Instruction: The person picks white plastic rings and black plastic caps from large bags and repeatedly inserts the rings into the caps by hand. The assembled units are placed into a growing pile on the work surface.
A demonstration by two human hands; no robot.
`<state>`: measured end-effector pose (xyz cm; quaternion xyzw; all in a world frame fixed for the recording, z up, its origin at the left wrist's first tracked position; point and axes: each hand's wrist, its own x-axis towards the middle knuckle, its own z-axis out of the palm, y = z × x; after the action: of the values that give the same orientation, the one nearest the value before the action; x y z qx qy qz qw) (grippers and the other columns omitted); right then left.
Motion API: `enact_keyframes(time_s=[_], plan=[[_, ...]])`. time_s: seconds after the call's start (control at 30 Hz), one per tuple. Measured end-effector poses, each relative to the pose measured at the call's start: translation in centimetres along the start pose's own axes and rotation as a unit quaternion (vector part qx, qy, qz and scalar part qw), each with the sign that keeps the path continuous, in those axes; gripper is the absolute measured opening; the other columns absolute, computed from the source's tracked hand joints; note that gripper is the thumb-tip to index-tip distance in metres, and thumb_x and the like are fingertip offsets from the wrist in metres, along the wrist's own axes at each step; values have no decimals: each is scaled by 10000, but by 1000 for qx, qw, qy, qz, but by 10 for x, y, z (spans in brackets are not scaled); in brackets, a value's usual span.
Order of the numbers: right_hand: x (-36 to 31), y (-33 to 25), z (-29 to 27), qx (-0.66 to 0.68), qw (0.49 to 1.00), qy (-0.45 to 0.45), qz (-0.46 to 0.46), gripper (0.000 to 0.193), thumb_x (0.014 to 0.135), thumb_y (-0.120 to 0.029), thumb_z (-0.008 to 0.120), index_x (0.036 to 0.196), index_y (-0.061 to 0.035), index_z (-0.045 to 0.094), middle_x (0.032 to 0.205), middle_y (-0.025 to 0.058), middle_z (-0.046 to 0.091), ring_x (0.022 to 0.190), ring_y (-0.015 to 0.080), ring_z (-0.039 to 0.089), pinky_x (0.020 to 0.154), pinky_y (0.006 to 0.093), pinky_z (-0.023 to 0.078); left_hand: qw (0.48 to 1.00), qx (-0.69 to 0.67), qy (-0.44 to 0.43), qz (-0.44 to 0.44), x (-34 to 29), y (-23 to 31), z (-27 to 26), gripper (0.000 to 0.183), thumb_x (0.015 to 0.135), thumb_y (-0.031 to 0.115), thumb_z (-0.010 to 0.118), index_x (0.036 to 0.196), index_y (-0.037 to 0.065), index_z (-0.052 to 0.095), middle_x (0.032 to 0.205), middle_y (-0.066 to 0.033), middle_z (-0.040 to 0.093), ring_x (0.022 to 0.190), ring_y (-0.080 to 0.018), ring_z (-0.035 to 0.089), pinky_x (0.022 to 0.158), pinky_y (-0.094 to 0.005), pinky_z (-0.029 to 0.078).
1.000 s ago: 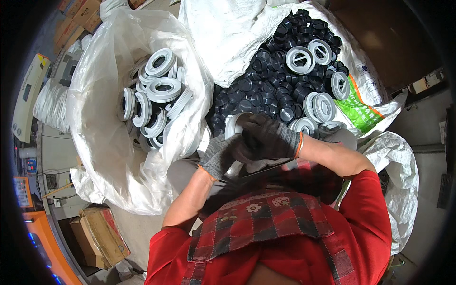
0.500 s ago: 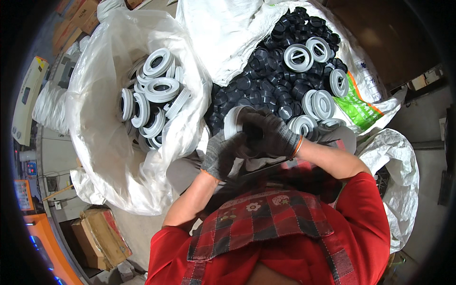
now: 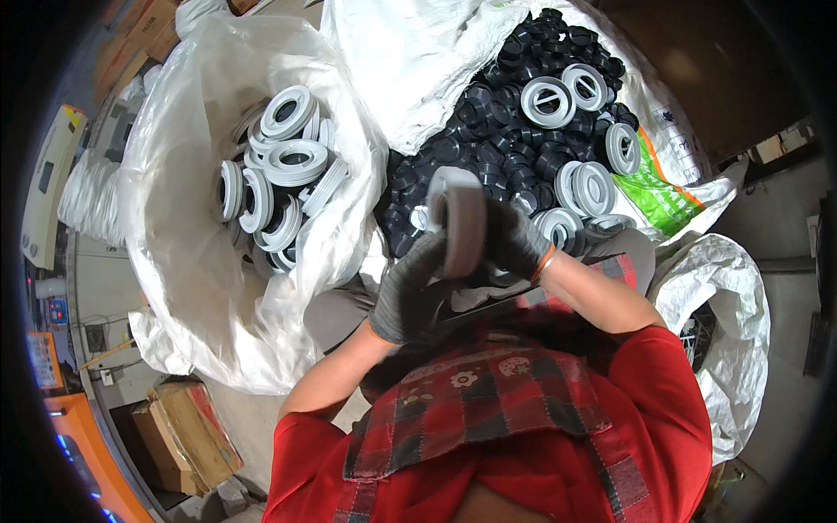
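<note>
Head view shows me one grey ring point(image 3: 466, 222), blurred, between both hands, near the caps point(image 3: 488, 161); left hand point(image 3: 406, 292) seems gripping it, right hand's point(image 3: 516, 242) fingers I cannot tell; I judge this handling step needs steady hold

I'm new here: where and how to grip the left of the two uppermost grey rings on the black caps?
Probably grip the left ring by its near rim, from the person's side, thumb inside: gaps flank its crossbar, and the right ring crowds its right.
</note>
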<state>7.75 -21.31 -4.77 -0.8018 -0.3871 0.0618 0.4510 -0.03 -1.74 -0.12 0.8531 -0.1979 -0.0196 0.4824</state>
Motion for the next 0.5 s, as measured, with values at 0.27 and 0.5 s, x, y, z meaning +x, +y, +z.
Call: enact_keyframes(time_s=[0.27,0.5], plan=[[-17,178,-52,-93,904,263,323,694,740,-517,679,1191,-3,562,1172,266,585,1091,394,570,902,417,471,901,369,228,33,-6,-18,-76,540,823,157,665,1284,-47,469,1264,-228,515,1165,-361,502,1005,-425,387],[-79,291,-60,-345,766,19,542,389,835,-264,514,1130,-43,638,1194,174,612,1095,309,599,914,397,467,957,-107,187,-192,28,-28,-29,584,876,175,661,1356,-39,407,1248,-145,553,1149,-208,519,987,-317,407]])
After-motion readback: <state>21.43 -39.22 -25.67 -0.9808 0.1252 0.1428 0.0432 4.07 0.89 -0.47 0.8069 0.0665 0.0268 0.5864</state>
